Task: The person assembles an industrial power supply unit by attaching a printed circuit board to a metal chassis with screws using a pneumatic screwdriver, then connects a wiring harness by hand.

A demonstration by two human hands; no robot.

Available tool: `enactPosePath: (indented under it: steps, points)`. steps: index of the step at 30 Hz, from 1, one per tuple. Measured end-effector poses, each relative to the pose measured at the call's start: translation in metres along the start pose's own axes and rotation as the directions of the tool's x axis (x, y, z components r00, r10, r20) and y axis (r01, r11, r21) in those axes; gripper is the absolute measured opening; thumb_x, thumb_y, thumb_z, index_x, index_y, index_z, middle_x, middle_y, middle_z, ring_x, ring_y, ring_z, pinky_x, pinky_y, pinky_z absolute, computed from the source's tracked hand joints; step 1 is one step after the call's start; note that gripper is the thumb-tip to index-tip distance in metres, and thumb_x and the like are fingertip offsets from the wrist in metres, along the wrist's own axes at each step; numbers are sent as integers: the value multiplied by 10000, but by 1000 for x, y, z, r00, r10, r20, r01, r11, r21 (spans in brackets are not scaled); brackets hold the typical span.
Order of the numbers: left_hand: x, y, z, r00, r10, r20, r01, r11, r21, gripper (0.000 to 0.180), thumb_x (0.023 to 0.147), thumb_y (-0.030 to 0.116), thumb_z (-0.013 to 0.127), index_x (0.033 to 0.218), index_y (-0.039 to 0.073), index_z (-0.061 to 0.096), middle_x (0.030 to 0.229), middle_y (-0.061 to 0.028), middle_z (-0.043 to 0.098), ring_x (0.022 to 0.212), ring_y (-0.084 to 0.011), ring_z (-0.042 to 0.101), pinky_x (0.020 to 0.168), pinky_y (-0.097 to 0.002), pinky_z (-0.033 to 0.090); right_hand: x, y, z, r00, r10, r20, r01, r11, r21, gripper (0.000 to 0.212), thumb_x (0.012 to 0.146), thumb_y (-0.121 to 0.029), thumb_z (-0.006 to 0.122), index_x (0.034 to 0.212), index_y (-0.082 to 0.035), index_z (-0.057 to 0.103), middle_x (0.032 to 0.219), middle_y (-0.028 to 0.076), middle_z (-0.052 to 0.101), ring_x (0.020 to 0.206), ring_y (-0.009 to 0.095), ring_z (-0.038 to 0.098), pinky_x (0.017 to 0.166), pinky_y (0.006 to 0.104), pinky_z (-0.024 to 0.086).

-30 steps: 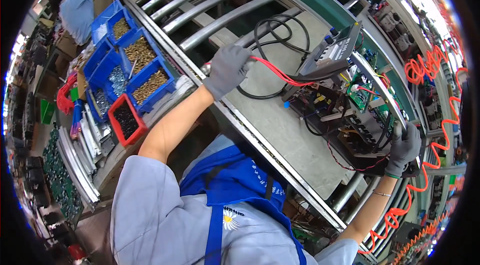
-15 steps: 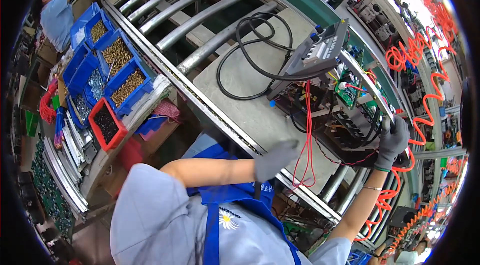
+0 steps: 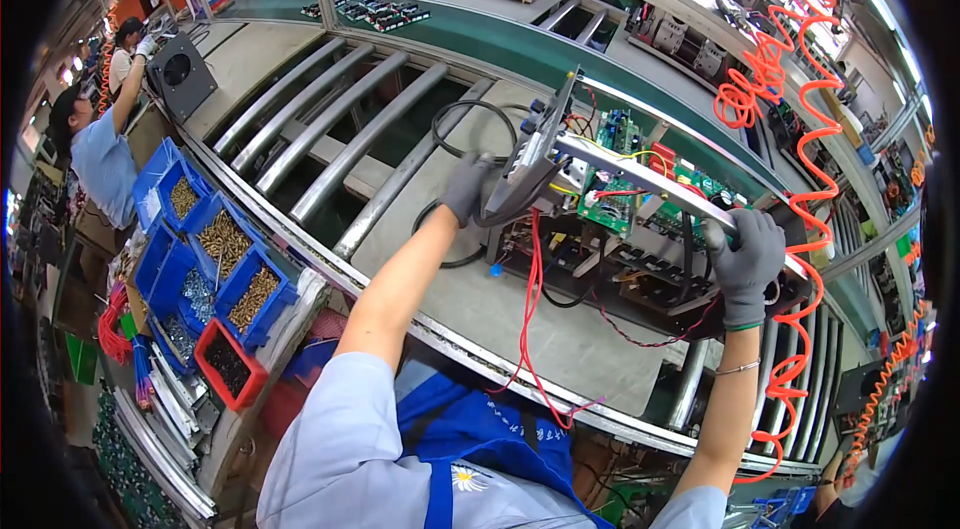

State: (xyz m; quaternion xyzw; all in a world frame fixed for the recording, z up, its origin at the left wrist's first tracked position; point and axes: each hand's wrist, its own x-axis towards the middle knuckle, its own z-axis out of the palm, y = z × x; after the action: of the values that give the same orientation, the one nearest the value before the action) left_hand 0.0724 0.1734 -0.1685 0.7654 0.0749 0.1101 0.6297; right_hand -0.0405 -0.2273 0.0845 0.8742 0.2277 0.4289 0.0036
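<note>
The open machine chassis (image 3: 640,229) is gripped at both ends of its long axis, left hand (image 3: 466,185) fingers curled on the near-left panel edge, right hand (image 3: 748,259) fingers wrapped over the top rail at the chassis's far right.

Bright, even light is flooding the whole scene from overhead. At the upper right, glare is washing out the area behind the coiled orange plastic air hoses (image 3: 790,79), bleaching detail to near white. Shadows are lying soft and short on the flat grey workbench surface (image 3: 500,329). The fisheye lens is bending the long grey metal roller bars (image 3: 330,129) into curves, and a black ring is darkening the rim. Focus is staying sharp centrally, softening towards the edges.
</note>
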Motion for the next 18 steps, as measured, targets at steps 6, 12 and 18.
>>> enactPosePath:
  steps: [6,12,18]
  points:
    - [26,-33,-12,975,-63,214,197,693,-694,387,965,427,497,1156,120,634,1016,-72,683,840,-208,670,688,-351,566,24,-36,13,997,-55,-56,57,997,51,500,822,-592,633,804,-93,612,734,76,602,697,283,584,621,388,398]
    - [-109,49,-76,801,-213,-559,-159,825,-543,576,1023,398,421,1439,0,404,1450,-150,459,1322,-262,463,1120,-380,347,38,-52,27,996,-38,-81,39,999,8,482,766,-585,679,726,-119,563,663,52,525,642,255,559,590,396,385]
    - [-273,58,18,935,-317,-158,118,700,-704,633,1013,304,507,1498,-23,265,1493,-139,391,1365,-218,388,1118,-343,339,71,-109,45,990,-53,-129,65,994,88,475,730,-581,709,668,-139,546,639,38,528,638,243,565,574,398,388]
